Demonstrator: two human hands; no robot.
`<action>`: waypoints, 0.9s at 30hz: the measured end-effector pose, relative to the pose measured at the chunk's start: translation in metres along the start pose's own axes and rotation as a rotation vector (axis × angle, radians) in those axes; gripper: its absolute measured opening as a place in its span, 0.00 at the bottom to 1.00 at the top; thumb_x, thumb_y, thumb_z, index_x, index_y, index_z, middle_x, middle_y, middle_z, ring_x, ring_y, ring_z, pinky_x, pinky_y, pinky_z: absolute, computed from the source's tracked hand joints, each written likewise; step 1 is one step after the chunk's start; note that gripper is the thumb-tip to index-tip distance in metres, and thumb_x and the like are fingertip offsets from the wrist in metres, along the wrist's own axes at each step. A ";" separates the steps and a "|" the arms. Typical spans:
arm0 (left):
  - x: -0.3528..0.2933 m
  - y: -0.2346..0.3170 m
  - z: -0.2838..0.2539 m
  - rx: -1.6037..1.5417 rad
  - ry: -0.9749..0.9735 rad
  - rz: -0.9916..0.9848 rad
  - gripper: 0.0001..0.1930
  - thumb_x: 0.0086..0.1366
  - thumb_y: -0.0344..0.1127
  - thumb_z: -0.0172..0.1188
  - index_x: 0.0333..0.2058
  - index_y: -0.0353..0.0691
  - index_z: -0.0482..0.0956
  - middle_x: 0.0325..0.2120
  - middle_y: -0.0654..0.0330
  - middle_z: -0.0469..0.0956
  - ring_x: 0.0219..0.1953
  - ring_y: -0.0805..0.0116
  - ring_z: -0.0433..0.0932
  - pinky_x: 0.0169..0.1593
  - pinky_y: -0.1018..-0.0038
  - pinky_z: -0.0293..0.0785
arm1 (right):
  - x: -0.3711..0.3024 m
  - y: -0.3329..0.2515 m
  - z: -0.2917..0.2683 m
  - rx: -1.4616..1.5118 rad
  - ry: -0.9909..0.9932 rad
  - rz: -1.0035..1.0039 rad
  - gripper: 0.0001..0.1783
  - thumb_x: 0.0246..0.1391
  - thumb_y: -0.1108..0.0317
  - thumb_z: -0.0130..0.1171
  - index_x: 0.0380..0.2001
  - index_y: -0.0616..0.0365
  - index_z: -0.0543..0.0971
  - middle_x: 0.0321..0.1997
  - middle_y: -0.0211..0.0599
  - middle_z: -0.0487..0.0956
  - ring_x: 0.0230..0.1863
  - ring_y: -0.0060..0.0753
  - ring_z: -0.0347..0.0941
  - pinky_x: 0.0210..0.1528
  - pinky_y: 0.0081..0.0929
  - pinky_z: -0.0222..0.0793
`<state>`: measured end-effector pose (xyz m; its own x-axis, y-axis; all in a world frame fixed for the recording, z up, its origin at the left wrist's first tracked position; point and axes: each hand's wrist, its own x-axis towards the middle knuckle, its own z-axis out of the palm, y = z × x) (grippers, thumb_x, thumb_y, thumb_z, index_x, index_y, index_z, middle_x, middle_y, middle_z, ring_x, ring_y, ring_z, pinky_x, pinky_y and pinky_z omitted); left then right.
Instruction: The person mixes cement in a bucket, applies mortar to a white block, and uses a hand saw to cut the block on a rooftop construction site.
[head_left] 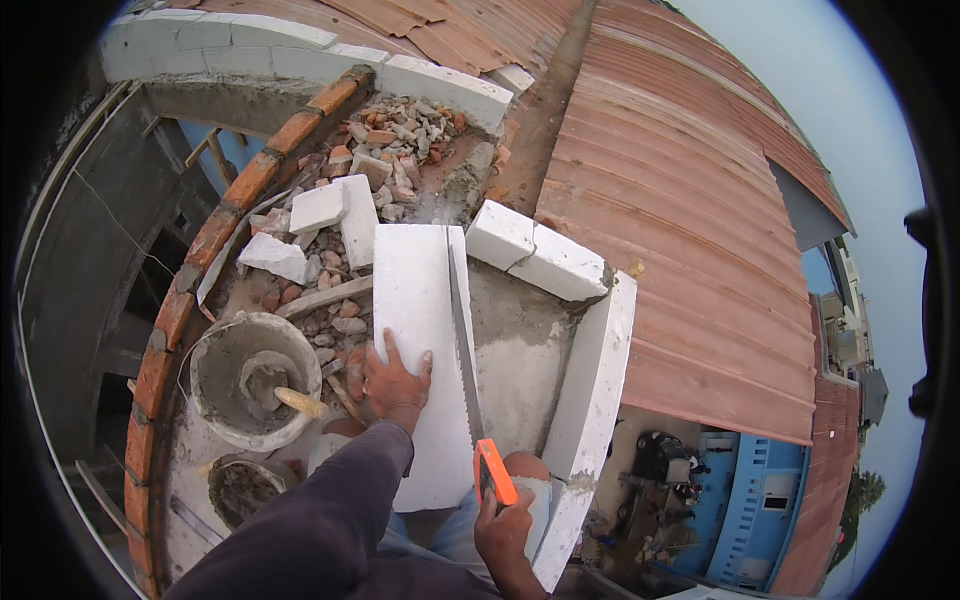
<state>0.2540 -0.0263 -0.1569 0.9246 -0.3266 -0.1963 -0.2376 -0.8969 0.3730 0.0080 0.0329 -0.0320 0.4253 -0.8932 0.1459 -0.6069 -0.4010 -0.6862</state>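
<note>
Orange handle (490, 465): it is at the near end of my hand saw (465, 345), and the fingers of my right hand (505, 530) are curled closely around it, with no gap left.
Dark sleeve (320, 510): it covers my left forearm, which reaches forward from the lower edge.
Left hand (398, 382): the fingers are spread apart and the palm is down, pressing on the white block; they grasp nothing.
White block (420, 290): it lies in front of me, long side pointing away, between the buckets and the low white wall.
Saw blade (457, 280): it runs lengthwise along the right part of the block; how deep the teeth have entered, I cannot tell well from this angle.
Buckets: at my left there is a large bucket (212, 375) with grey mix and a tool with a wooden handle (300, 403); nearer to me is a smaller, dirty bucket (224, 484).
Low white wall (590, 380): it stands on my right and turns a corner beyond the block.
Rubble (400, 150): broken brick and stone, heaped beyond the white offcuts (318, 208).
Brick edge (215, 230): it curves along the left.
Rusty roof (690, 240): corrugated sheets, farther out on the right, under pale sky (860, 100).
</note>
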 end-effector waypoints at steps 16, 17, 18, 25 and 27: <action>0.007 0.005 0.005 -0.006 -0.059 -0.044 0.49 0.68 0.71 0.58 0.79 0.56 0.51 0.71 0.44 0.57 0.73 0.44 0.61 0.72 0.48 0.62 | -0.030 -0.002 -0.019 -0.022 -0.039 0.063 0.22 0.65 0.70 0.63 0.52 0.73 0.65 0.33 0.59 0.83 0.32 0.60 0.86 0.33 0.48 0.81; 0.009 0.007 0.005 -0.004 -0.063 -0.060 0.49 0.68 0.71 0.58 0.79 0.56 0.50 0.71 0.45 0.57 0.73 0.44 0.61 0.72 0.48 0.62 | -0.017 -0.003 -0.013 -0.019 -0.034 0.025 0.22 0.65 0.70 0.63 0.51 0.73 0.65 0.32 0.59 0.83 0.31 0.61 0.85 0.33 0.48 0.81; 0.006 0.007 0.004 0.018 -0.083 -0.070 0.49 0.68 0.71 0.58 0.79 0.57 0.50 0.71 0.45 0.57 0.73 0.45 0.61 0.72 0.48 0.62 | 0.020 -0.002 0.010 -0.001 0.039 -0.050 0.22 0.65 0.70 0.63 0.51 0.73 0.65 0.32 0.59 0.82 0.31 0.61 0.85 0.32 0.48 0.81; -0.004 -0.001 -0.005 -0.069 -0.016 0.005 0.47 0.68 0.70 0.59 0.78 0.56 0.54 0.72 0.43 0.58 0.70 0.41 0.63 0.70 0.52 0.66 | 0.130 0.008 0.103 -0.136 0.003 -0.025 0.21 0.70 0.61 0.59 0.48 0.69 0.65 0.29 0.65 0.80 0.32 0.71 0.82 0.31 0.57 0.78; -0.002 -0.004 0.000 -0.034 -0.052 0.005 0.48 0.68 0.72 0.56 0.79 0.57 0.51 0.71 0.45 0.57 0.73 0.44 0.60 0.71 0.49 0.64 | 0.040 0.003 0.041 -0.106 -0.094 0.165 0.21 0.67 0.62 0.63 0.48 0.69 0.68 0.31 0.61 0.82 0.33 0.67 0.84 0.34 0.54 0.80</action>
<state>0.2530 -0.0223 -0.1577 0.9065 -0.3470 -0.2404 -0.2313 -0.8847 0.4047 0.0504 0.0042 -0.0571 0.3724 -0.9275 -0.0324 -0.7383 -0.2749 -0.6159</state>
